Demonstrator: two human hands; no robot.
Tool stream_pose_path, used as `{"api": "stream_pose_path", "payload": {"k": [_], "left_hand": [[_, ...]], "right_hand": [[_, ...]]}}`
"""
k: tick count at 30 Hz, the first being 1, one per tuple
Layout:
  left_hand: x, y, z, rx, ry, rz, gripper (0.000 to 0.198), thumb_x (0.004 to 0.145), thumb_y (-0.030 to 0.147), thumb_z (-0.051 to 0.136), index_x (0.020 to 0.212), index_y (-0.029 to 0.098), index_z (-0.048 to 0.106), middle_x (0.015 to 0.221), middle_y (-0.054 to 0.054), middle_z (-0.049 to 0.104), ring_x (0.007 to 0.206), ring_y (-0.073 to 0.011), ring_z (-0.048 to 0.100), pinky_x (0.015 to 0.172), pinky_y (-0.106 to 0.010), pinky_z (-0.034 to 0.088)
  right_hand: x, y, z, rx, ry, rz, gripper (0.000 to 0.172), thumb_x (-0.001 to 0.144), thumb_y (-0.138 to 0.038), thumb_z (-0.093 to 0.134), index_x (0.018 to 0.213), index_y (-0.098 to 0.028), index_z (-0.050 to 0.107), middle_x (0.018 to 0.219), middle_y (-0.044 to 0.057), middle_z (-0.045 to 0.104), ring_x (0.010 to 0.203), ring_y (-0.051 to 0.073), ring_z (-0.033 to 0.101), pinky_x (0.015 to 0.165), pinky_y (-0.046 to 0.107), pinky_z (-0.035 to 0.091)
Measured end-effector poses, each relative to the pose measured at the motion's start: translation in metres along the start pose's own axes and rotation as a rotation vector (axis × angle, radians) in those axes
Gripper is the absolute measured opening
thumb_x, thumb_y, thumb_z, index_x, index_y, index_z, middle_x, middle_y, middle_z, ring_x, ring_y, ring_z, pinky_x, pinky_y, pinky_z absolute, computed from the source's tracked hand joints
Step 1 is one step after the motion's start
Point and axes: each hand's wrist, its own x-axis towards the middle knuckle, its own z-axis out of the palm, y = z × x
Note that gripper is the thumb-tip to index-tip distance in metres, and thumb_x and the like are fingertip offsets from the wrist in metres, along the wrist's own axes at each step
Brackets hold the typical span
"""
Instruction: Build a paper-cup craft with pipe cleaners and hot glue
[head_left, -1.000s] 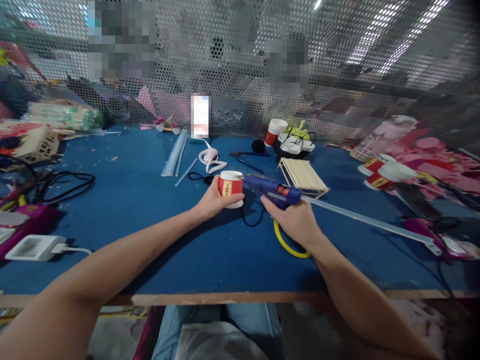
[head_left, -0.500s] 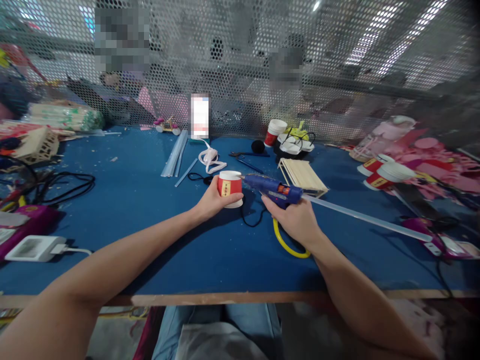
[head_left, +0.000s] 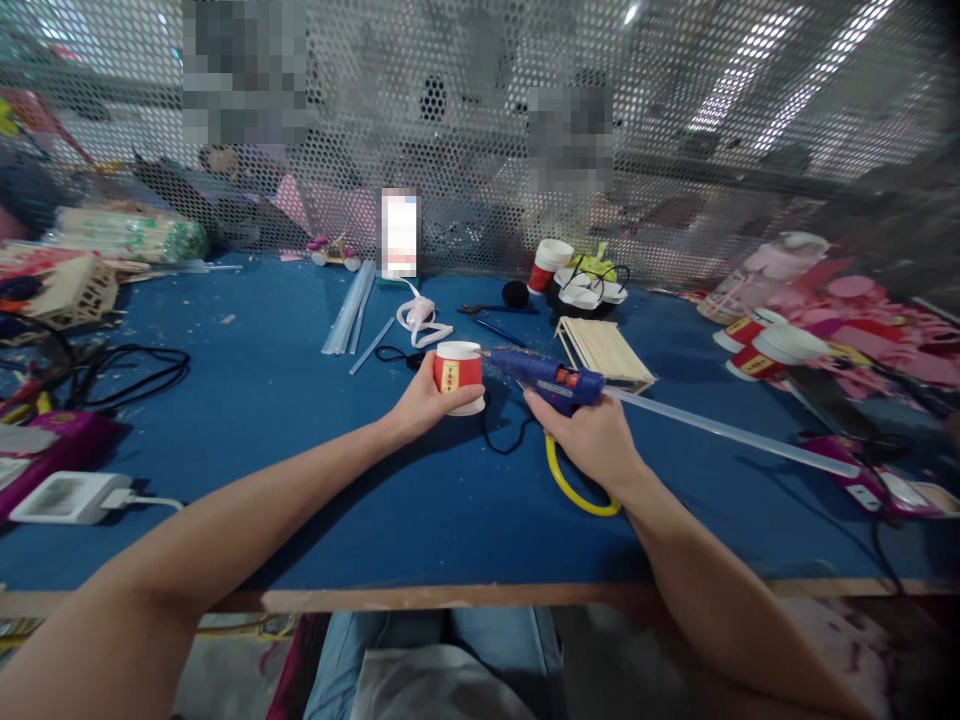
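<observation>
My left hand point(head_left: 421, 402) is wrapped round a red and white paper cup point(head_left: 460, 372), its thumb across the front. The cup is upside down or nearly so, its rim low; whether it touches the table I cannot tell. A blue hot glue gun point(head_left: 546, 374) is gripped in my right hand point(head_left: 594, 440), nozzle pointing left at the cup's upper edge. From the gun's back end a long clear glue stick point(head_left: 720, 428) runs out to the right. The gun's yellow cable point(head_left: 568, 492) loops below my right hand.
Behind the hands lie a small wooden stick frame point(head_left: 607, 352), pliers point(head_left: 499, 308), a white ribbon coil point(head_left: 422, 318) and loose glue sticks point(head_left: 349, 308). More cups point(head_left: 774, 350) sit right, beside a purple power strip point(head_left: 862, 478). A white adapter point(head_left: 71, 497) lies left. Perforated metal mesh point(head_left: 480, 150) stands behind.
Almost nothing differs. Both hands, the cup and the glue gun hold nearly the same place, with the gun shifted a hair to the left.
</observation>
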Motion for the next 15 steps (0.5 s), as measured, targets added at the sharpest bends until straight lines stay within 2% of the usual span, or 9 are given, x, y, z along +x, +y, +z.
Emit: {"api": "stream_pose_path", "payload": {"k": [4,7,10,15], "left_hand": [[0.0001,-0.0009,-0.0005,-0.004,-0.001,0.001,0.062,0.059,0.036,0.073,0.108,0.016,0.041,0.092,-0.004,0.053,0.079,-0.0130,0.051,0.072,-0.029,0.046],[-0.0001,-0.0012,-0.0007,-0.009,0.001,0.004,0.061,0.060,0.035,0.073,0.108,0.016,0.041,0.092,-0.004,0.053,0.078,-0.0128,0.051,0.071,-0.028,0.045],[-0.0002,-0.0017,-0.0008,-0.015,-0.003,0.006,0.061,0.060,0.035,0.073,0.108,0.016,0.042,0.093,-0.004,0.053,0.078,-0.0129,0.052,0.071,-0.029,0.045],[0.0003,-0.0035,-0.0016,-0.024,-0.001,0.005,0.061,0.059,0.035,0.074,0.107,0.016,0.042,0.093,-0.004,0.054,0.078,-0.0132,0.052,0.071,-0.029,0.046]], "right_hand": [[-0.0025,0.0023,0.0067,-0.019,0.186,-0.069,0.045,0.072,0.000,0.037,0.096,-0.018,0.071,0.050,0.007,0.061,0.047,0.020,0.055,0.049,0.031,0.044],[-0.0019,0.0023,0.0064,-0.055,0.270,-0.118,0.046,0.072,0.002,0.036,0.094,-0.018,0.072,0.046,0.006,0.058,0.044,0.019,0.053,0.047,0.031,0.042],[-0.0008,0.0020,0.0044,-0.116,0.277,-0.136,0.045,0.072,0.001,0.036,0.093,-0.018,0.072,0.046,0.006,0.058,0.044,0.019,0.054,0.046,0.030,0.042],[-0.0012,0.0029,0.0043,-0.121,0.196,-0.114,0.045,0.071,0.002,0.039,0.098,-0.017,0.070,0.048,0.007,0.060,0.047,0.020,0.055,0.049,0.031,0.043]]}}
